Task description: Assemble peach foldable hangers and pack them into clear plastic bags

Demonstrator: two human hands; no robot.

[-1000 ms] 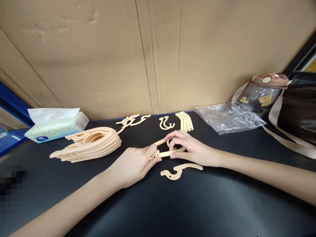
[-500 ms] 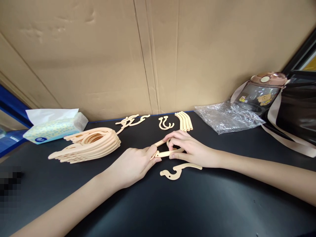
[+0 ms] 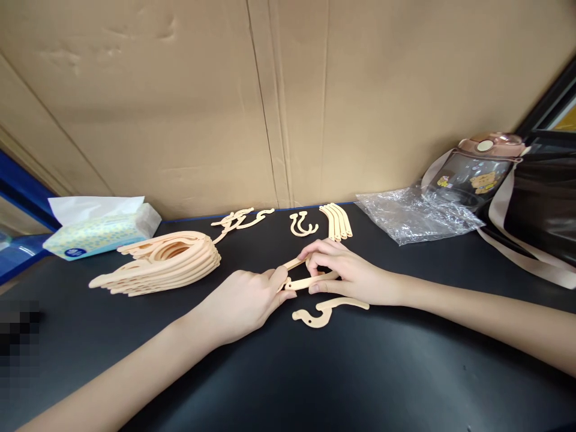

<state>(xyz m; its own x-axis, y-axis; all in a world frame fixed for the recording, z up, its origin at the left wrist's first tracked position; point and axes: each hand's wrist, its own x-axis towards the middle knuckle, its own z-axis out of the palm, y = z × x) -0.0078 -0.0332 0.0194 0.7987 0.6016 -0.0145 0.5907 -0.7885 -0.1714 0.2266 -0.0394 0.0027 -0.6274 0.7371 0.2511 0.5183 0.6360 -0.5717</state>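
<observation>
Head view: I see left hand (image 3: 245,305) and right hand (image 3: 350,273) pinching a beige frame (image 3: 302,283), a hooked piece (image 3: 321,318) near the right.

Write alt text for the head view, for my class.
A person's left hand and right hand hold beige pieces at a black table; a curved piece lies nearer the viewer. Stacked beige parts and a tissue pack sit left, clear plastic and a bottle right.
</observation>
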